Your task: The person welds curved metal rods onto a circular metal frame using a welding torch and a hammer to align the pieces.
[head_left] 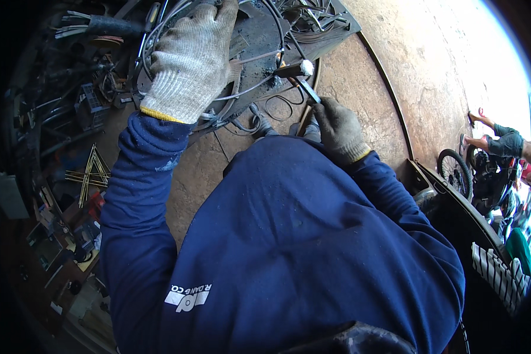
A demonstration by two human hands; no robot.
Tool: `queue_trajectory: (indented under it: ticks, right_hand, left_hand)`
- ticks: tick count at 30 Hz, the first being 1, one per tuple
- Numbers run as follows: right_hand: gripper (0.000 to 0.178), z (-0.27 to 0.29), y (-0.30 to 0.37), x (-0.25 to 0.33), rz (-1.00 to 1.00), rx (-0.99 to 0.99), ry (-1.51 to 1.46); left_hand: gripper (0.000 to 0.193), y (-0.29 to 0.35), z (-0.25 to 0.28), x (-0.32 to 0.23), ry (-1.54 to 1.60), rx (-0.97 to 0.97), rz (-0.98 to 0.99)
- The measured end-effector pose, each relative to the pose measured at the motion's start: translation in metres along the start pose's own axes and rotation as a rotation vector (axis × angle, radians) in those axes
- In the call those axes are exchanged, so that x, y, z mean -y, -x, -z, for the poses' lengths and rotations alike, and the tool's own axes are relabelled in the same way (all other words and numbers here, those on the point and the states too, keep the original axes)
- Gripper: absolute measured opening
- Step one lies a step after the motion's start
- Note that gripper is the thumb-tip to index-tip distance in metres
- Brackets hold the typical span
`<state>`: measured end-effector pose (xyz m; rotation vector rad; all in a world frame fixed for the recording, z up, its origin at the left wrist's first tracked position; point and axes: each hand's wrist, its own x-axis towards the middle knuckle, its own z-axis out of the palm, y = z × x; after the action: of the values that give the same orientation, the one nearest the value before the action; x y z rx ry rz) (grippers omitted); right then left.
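Tangled cables (281,36) and a wire coil (318,28) crowd the dark workbench (348,22), thin yellow rods (88,177) lie well to its left, and a bicycle (454,172) stands far to its right. At the bench's near edge, a hammer (308,89) slants, handle toward the wearer, head crosswise with its pale end rightward. The gloved right hand (338,130) wraps closed around the handle; the gloved left hand (193,50) lies over the bench, its finger grip impossible to tell.
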<state>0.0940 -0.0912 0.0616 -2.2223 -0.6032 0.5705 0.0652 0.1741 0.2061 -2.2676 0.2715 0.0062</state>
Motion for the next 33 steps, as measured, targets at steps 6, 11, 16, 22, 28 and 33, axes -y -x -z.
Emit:
queue_trajectory:
  ticks: [6,11,16,22,28,33]
  right_hand:
    - [0.028,0.005,0.007,0.002,0.061,-0.124,-0.178]
    - [0.027,0.005,0.005,0.000,-0.062,-0.011,-0.073]
    - [0.028,0.011,0.006,0.007,0.014,-0.069,-0.095]
    - [0.029,0.008,0.006,-0.004,-0.061,0.000,-0.051]
    - [0.029,0.004,-0.002,-0.001,0.019,0.023,0.072]
    - [0.027,0.000,0.008,-0.014,-0.012,-0.009,-0.021]
  left_hand:
    - [0.089,-0.013,-0.023,-0.005,0.592,-0.111,0.229]
    - [0.090,-0.019,-0.013,-0.006,0.632,0.074,0.272]
    - [0.089,-0.016,-0.016,-0.007,0.578,0.004,0.257]
    - [0.087,-0.018,-0.013,-0.008,0.605,0.036,0.273]
    - [0.086,-0.014,-0.019,-0.006,0.583,-0.006,0.265]
    - [0.088,-0.020,-0.009,-0.006,0.605,0.097,0.271]
